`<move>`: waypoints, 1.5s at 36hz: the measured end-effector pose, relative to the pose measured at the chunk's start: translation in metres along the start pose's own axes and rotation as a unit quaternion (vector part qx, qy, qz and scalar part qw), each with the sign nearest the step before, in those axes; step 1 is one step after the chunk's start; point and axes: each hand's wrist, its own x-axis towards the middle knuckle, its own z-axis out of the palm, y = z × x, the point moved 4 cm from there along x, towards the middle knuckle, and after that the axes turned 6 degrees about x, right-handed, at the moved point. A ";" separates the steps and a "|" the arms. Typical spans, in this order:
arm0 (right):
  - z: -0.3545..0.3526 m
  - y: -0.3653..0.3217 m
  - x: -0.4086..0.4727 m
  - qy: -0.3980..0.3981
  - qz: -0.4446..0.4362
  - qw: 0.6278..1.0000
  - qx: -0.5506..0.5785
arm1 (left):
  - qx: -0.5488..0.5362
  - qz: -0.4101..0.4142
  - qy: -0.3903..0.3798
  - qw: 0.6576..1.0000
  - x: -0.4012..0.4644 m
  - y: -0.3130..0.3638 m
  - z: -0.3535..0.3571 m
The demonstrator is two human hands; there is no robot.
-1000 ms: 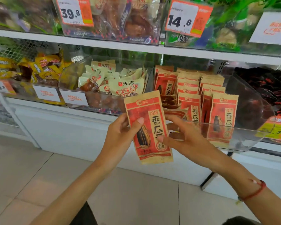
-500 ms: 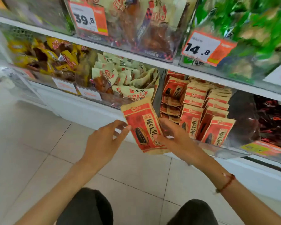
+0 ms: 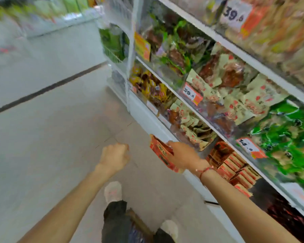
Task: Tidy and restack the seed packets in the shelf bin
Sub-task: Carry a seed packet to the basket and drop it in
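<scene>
My right hand [image 3: 182, 156] gripped one seed packet [image 3: 161, 152] outside the bin [image 3: 235, 167]; my left hand [image 3: 115, 156] hung curled, empty (view blurred). One-handed, it might slip.

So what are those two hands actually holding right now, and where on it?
The right hand grips a red seed packet along its right edge, near the middle. The left hand is curled into a loose fist and holds nothing.

Bright, even light; heavy motion blur, wide-angle tilt, smeared edges.
</scene>
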 end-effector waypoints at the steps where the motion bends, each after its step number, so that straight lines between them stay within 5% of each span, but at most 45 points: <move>1: -0.003 -0.016 0.004 -0.007 -0.007 1.000 -0.023 | 0.001 -0.016 -0.004 1.000 -0.008 -0.014 -0.005; 13: -0.019 -0.249 0.080 -0.088 -0.169 0.968 -0.164 | -0.078 -0.171 0.008 0.982 -0.077 -0.195 -0.069; 23: 0.001 -0.389 0.143 -0.163 -0.244 0.945 -0.148 | -0.148 -0.262 0.022 0.953 -0.090 -0.322 -0.084; 45: -0.060 -0.660 0.439 -0.231 -0.286 0.913 -0.177 | -0.303 -0.396 0.048 0.865 0.058 -0.614 -0.200; 54: -0.067 -0.793 0.560 -0.212 -0.311 0.911 -0.170 | -0.290 -0.411 0.041 0.864 0.127 -0.767 -0.234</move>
